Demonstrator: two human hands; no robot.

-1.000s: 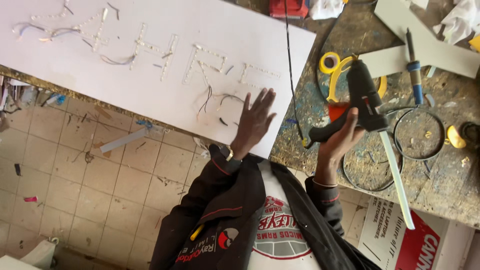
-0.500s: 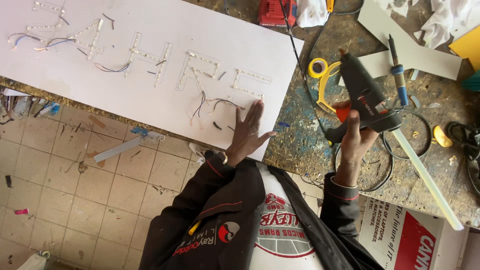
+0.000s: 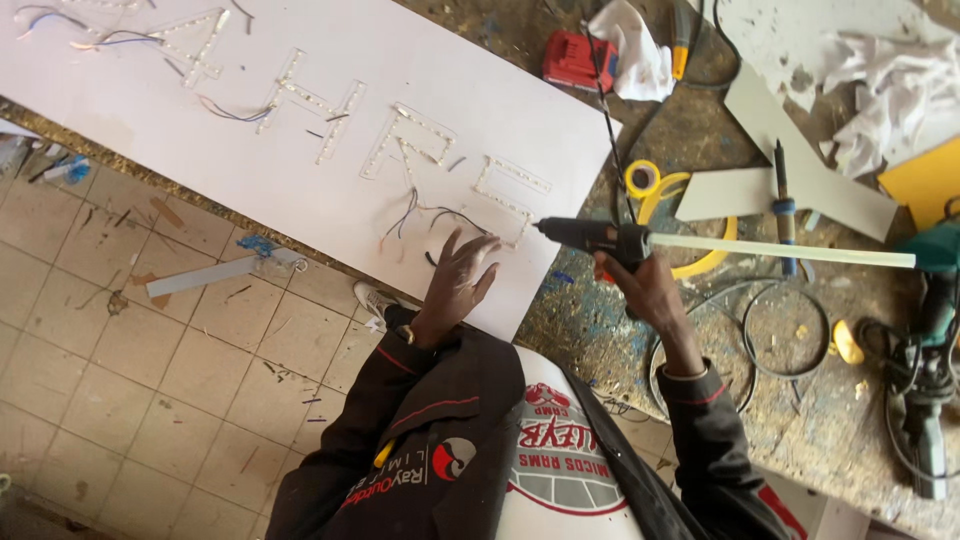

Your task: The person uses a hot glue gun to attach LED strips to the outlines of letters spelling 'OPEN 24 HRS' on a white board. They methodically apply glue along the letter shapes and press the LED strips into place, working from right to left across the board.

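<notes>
We see glue gun [image 3: 600,238] swung level, nozzle now at white board [image 3: 300,150] edge; right hand [image 3: 640,285] gripping it, left hand [image 3: 460,285] splayed on board.

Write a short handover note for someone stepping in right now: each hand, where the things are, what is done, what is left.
Left hand: flat on the white board, fingers spread, near its lower right corner.
Right hand: holds the glue gun level, nozzle at the last LED letter, glue stick trailing behind.
Done: LED strips laid as letters across the board, loose wires hanging from them.
Left: cannot tell which strips are glued; check the last letter and the wires.
</notes>
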